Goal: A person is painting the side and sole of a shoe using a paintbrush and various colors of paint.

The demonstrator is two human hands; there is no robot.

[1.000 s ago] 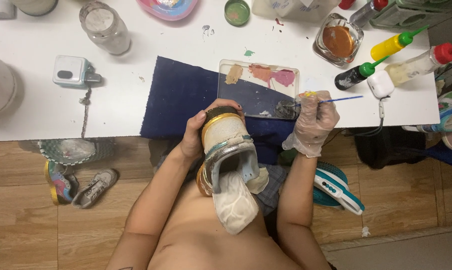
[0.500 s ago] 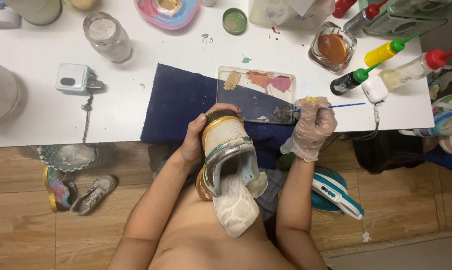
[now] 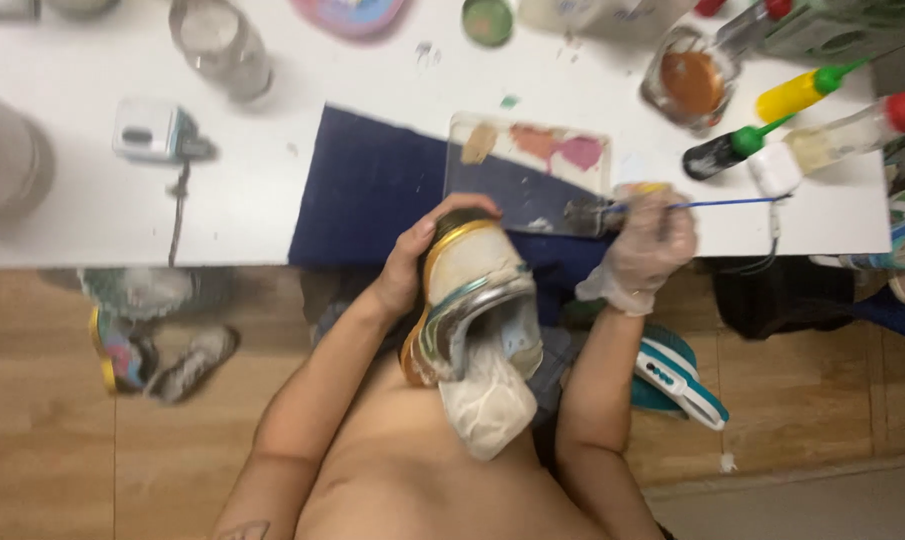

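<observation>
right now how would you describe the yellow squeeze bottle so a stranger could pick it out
Start at the white table and go to its far right end, past the clear paint palette. Three squeeze bottles lie there side by side; the yellow squeeze bottle is the one with a yellow body and green nozzle, unlike the dark bottle and the clear bottle.

Home craft desk: paint bottles [image 3: 807,92], palette [image 3: 528,170]

A white-and-gold shoe [image 3: 472,290] (teal trim), navy cloth [image 3: 372,190], and pink, orange and tan smears on the clear palette [image 3: 532,150].
</observation>
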